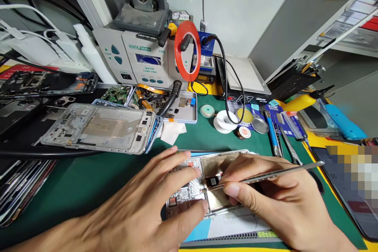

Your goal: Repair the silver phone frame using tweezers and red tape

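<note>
An opened phone (214, 202) lies flat under both hands, its circuit board (191, 187) showing on the left side. My left hand (153, 197) is open, its fingers spread over the board and the thumb at the phone's near side. My right hand (274, 193) pinches slim metal tweezers (271, 175) between thumb and fingers. Their thin tip points left to the edge of the board, while the back end sticks out past the hand to the right. A small black flex piece with a square code (213, 181) lies by the right fingertips. The phone's right end is hidden by that hand.
A grey hot-air station (147, 61) with a red tape roll (187, 51) stands behind. Phone frames (100, 128) and a parts tray (183, 116) sit left. Solder spools (225, 122), scissors (291, 145) and a dark phone (339, 189) are right, on the green mat (97, 189).
</note>
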### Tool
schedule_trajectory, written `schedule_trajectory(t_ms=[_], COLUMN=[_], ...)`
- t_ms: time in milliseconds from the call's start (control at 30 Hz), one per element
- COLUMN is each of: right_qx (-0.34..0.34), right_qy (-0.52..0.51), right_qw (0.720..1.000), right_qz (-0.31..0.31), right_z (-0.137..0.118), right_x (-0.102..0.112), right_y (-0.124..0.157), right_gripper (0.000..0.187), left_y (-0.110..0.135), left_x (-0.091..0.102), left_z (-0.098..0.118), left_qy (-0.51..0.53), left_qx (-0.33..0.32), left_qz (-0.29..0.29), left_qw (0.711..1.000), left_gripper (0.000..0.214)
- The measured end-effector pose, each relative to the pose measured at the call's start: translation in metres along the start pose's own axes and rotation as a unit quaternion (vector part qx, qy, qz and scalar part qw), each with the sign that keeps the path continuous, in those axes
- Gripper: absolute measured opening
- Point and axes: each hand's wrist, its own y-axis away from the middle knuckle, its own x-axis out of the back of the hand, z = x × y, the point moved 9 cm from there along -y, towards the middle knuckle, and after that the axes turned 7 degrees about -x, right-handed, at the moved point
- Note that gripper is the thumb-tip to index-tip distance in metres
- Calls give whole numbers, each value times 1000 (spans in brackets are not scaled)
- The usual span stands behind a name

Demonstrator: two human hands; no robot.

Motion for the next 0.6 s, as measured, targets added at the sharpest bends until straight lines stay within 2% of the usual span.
schedule_trajectory(t_ms=[300,600], right_qx=[7,5], right_qy=[7,1], right_qw=[1000,1000], right_qz=[-3,-2], right_z=[-3,0], right_x=[-1,0], right_y=[-3,-3], right_gripper=[16,18], left_y=[0,2], left_x=[1,2], left_z=[1,1], left_qy=[-49,-27], left_qx=[-25,-19], left_qz=[-8,2], left_qw=[998,999], left_gripper=[60,55])
